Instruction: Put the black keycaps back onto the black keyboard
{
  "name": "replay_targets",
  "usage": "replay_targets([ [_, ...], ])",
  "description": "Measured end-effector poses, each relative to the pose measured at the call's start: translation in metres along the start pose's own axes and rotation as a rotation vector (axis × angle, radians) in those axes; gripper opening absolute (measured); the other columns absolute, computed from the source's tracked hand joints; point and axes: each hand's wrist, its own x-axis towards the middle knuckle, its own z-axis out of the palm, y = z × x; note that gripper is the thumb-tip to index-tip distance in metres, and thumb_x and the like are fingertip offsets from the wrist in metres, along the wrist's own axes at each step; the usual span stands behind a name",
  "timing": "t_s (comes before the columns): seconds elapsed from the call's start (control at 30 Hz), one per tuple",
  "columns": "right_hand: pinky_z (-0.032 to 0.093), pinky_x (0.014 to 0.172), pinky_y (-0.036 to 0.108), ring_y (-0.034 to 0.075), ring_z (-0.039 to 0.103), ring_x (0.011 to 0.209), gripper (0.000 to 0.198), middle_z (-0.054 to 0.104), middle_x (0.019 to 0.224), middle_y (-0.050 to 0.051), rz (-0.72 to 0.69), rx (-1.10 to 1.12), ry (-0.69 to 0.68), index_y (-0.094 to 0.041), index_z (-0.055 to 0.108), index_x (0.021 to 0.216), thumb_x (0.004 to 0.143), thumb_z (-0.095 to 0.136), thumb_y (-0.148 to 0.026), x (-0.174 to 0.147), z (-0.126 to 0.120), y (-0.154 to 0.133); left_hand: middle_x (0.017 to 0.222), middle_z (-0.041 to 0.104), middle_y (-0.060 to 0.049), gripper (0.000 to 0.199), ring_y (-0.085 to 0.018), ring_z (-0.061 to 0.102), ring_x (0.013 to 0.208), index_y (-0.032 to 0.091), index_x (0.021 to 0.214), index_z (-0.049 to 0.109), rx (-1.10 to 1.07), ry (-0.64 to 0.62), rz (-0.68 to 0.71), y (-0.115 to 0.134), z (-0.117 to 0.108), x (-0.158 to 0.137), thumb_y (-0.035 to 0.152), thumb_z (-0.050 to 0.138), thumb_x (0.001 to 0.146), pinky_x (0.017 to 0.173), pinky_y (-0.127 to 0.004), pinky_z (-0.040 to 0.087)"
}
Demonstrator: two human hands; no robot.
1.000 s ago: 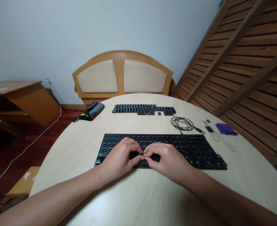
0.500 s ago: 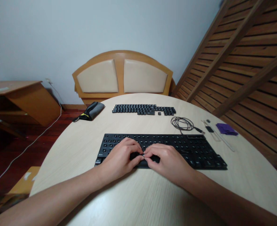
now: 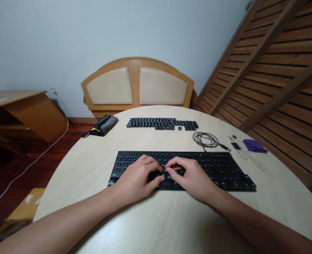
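Observation:
A black keyboard [image 3: 214, 169] lies on the table before me, most of its key positions without caps. Over its lower middle, my left hand [image 3: 142, 174] has thumb and index finger at the edges of a black keycap [image 3: 163, 175] that bears a light letter. Just to the right, my right hand [image 3: 191, 174] holds thumb and index tips together in a pinch above the key row. Whatever may be between those tips is too small to make out. Loose black keycaps [image 3: 150, 122] are laid out in rows farther back, one single cap [image 3: 179, 128] a little apart.
A coiled black cable [image 3: 205, 140] lies behind the keyboard. To its right are a thin pale tool [image 3: 253, 159], a small dark-handled wire tool [image 3: 235, 145] and a folded purple cloth [image 3: 254, 145]. A grey and black pouch [image 3: 104, 125] rests near the left edge of the round table [image 3: 92, 151].
My right hand has drawn slightly up and apart from my left fingertips, uncovering the lettered keycap. My left hand stays almost in place.

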Motion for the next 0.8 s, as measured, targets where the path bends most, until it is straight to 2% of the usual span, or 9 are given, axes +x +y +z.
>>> replay_targets([
  [0.13, 0.057, 0.069, 0.026, 0.016, 0.072, 0.074, 0.011, 0.076, 0.086, 0.002, 0.039, 0.022, 0.016, -0.019, 0.069, 0.089, 0.090, 0.059, -0.019, 0.002, 0.001, -0.002, 0.108, 0.067, -0.007, 0.021, -0.027, 0.056, 0.107, 0.019, 0.105, 0.067, 0.047, -0.018, 0.028, 0.003, -0.002, 0.000, 0.036, 0.063, 0.094, 0.093, -0.043, 0.050],
  [0.3, 0.054, 0.078, 0.031, 0.018, 0.070, 0.083, 0.010, 0.075, 0.090, 0.003, -0.013, -0.252, 0.057, -0.020, 0.069, 0.092, 0.090, 0.059, -0.019, 0.018, -0.006, -0.003, 0.108, 0.066, -0.006, 0.021, -0.027, 0.055, 0.108, 0.019, 0.105, 0.068, 0.045, -0.025, 0.044, 0.003, -0.001, 0.000, 0.036, 0.065, 0.093, 0.095, -0.043, 0.049],
  [0.43, 0.051, 0.086, 0.032, 0.021, 0.069, 0.095, 0.014, 0.075, 0.099, 0.006, -0.007, -0.498, 0.038, -0.019, 0.068, 0.100, 0.092, 0.057, -0.020, 0.050, -0.013, 0.007, 0.106, 0.065, -0.006, 0.021, -0.026, 0.055, 0.108, 0.020, 0.105, 0.068, 0.053, -0.010, 0.037, 0.001, 0.002, 0.000, 0.036, 0.066, 0.093, 0.095, -0.043, 0.049],
  [0.57, 0.050, 0.083, 0.031, 0.022, 0.069, 0.099, 0.032, 0.076, 0.104, 0.004, 0.132, -0.714, -0.080, -0.022, 0.062, 0.124, 0.094, 0.056, -0.028, 0.090, -0.012, 0.020, 0.106, 0.065, -0.006, 0.020, -0.027, 0.055, 0.108, 0.019, 0.104, 0.068, 0.050, 0.002, 0.043, 0.001, 0.003, 0.000, 0.035, 0.066, 0.092, 0.095, -0.043, 0.049],
  [0.8, 0.049, 0.090, 0.038, 0.028, 0.067, 0.109, 0.044, 0.073, 0.119, 0.011, 0.211, -0.834, -0.076, -0.024, 0.056, 0.137, 0.094, 0.053, -0.030, 0.142, 0.002, 0.032, 0.105, 0.065, -0.006, 0.019, -0.027, 0.055, 0.107, 0.019, 0.103, 0.068, 0.040, 0.008, 0.042, 0.000, 0.002, 0.000, 0.034, 0.067, 0.092, 0.094, -0.043, 0.050],
])
